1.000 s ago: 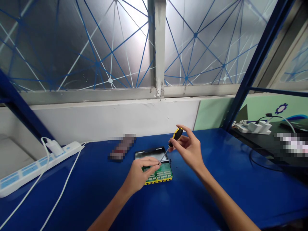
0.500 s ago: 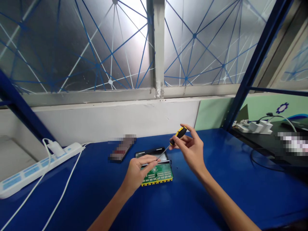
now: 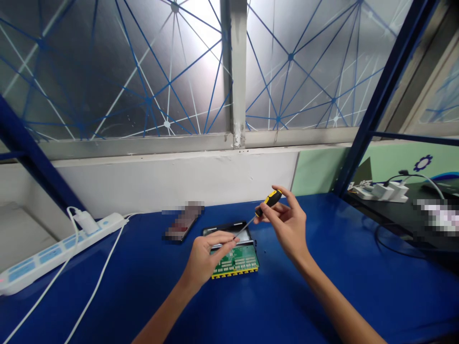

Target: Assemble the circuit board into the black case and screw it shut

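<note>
A screwdriver [image 3: 268, 202] with a black and yellow handle is in my right hand [image 3: 287, 224], gripped between thumb and fingers. Its thin metal shaft slants down and left to the fingertips of my left hand [image 3: 210, 255]. Those fingers are pinched together around the tip; whatever small thing they may hold there is hidden. Beneath the hands lies a green circuit board [image 3: 240, 258] with rows of pale parts and a yellow strip along its near edge. Behind it, a black-framed case part [image 3: 229, 228] is partly covered by my left hand.
A blurred, phone-like flat object [image 3: 184, 222] lies behind and left on the blue table [image 3: 150, 282]. A white power strip [image 3: 60, 253] with cables runs along the left. Tiny dark specks [image 3: 265, 252] sit right of the board. Another power strip [image 3: 385, 191] stands far right.
The view has shifted slightly. Both hands and the screwdriver keep almost the same pose, the tip still at my left fingertips.
</note>
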`<state>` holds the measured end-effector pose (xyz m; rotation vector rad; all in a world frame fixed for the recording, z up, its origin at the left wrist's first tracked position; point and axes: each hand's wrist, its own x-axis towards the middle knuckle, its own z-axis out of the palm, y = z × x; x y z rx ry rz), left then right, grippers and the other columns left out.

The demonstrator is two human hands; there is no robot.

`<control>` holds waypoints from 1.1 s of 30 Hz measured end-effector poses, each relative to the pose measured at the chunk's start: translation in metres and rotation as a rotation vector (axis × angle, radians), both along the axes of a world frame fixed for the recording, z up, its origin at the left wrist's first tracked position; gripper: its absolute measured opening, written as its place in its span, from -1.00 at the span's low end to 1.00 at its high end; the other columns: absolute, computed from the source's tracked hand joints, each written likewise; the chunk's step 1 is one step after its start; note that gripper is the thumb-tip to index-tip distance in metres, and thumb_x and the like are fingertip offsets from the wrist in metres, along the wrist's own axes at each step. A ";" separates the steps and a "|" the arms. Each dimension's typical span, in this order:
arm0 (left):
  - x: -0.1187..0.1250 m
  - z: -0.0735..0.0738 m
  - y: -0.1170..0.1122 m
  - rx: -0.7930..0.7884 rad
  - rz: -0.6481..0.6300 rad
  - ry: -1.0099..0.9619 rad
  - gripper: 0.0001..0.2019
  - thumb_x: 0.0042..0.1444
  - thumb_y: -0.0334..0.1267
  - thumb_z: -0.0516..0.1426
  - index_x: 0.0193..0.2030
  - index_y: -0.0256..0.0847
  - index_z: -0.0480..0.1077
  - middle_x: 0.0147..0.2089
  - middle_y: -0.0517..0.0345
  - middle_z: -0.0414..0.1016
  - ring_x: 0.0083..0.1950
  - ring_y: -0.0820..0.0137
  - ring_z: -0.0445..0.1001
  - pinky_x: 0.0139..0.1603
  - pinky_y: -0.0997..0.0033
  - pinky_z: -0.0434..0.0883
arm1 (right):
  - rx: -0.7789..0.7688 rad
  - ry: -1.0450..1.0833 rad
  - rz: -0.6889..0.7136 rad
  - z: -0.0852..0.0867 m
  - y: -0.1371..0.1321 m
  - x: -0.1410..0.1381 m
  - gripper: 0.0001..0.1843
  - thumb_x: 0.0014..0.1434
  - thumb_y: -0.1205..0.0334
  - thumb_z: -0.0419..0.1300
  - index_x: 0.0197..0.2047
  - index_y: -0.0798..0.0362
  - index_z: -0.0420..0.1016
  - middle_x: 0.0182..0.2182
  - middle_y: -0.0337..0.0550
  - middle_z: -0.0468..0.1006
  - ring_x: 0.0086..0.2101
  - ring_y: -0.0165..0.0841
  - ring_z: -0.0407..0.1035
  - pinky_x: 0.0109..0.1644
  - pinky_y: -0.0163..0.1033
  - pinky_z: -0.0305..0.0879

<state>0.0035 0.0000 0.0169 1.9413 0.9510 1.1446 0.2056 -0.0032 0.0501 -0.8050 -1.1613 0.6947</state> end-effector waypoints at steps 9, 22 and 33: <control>0.001 0.003 -0.002 -0.006 0.020 0.020 -0.82 0.16 -0.19 0.20 -0.28 -0.19 0.63 -0.22 0.07 0.65 -0.17 0.25 0.58 -0.08 0.35 0.50 | 0.028 -0.021 0.005 -0.002 -0.001 -0.003 -0.42 0.13 0.14 0.23 0.19 0.02 0.17 -0.45 -0.23 0.55 -0.51 -0.30 0.53 -0.35 -0.14 0.53; 0.007 0.003 -0.005 -0.048 0.026 0.114 -0.77 0.14 -0.16 0.20 -0.17 -0.22 0.61 -0.07 0.02 0.61 -0.05 0.20 0.55 0.04 0.29 0.46 | 0.043 -0.141 -0.056 -0.009 0.000 0.000 -0.44 0.16 0.15 0.22 0.20 -0.02 0.18 -0.42 -0.25 0.54 -0.53 -0.34 0.49 -0.38 -0.18 0.48; 0.008 -0.008 -0.001 -0.116 0.011 0.170 -0.71 0.18 -0.14 0.16 -0.04 -0.20 0.57 -0.02 -0.02 0.58 -0.11 0.24 0.56 -0.07 0.34 0.49 | 0.143 -0.712 -0.193 -0.020 0.011 0.011 -0.48 0.26 0.14 0.10 0.27 -0.03 0.19 -0.42 -0.23 0.48 -0.45 -0.37 0.41 -0.35 -0.26 0.41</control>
